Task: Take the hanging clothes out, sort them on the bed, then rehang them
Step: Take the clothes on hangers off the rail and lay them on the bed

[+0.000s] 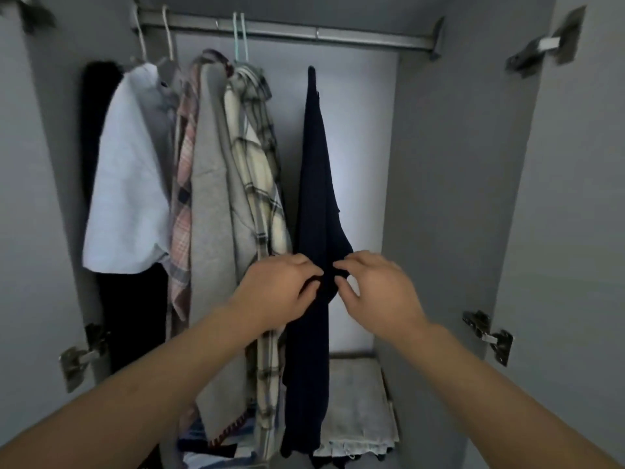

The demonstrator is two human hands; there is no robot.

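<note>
No writing, label, brand, number or sign can be read anywhere in this view. The clothes hanging from the wardrobe rail show only plain cloth and check patterns, with no print or tag that can be made out. The folded pieces lying below the rail are likewise without any lettering that shows.

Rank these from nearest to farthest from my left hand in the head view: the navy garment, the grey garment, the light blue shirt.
From the left hand:
1. Navy garment, at its fingertips.
2. Grey garment, just left.
3. Light blue shirt, farther left.
</note>
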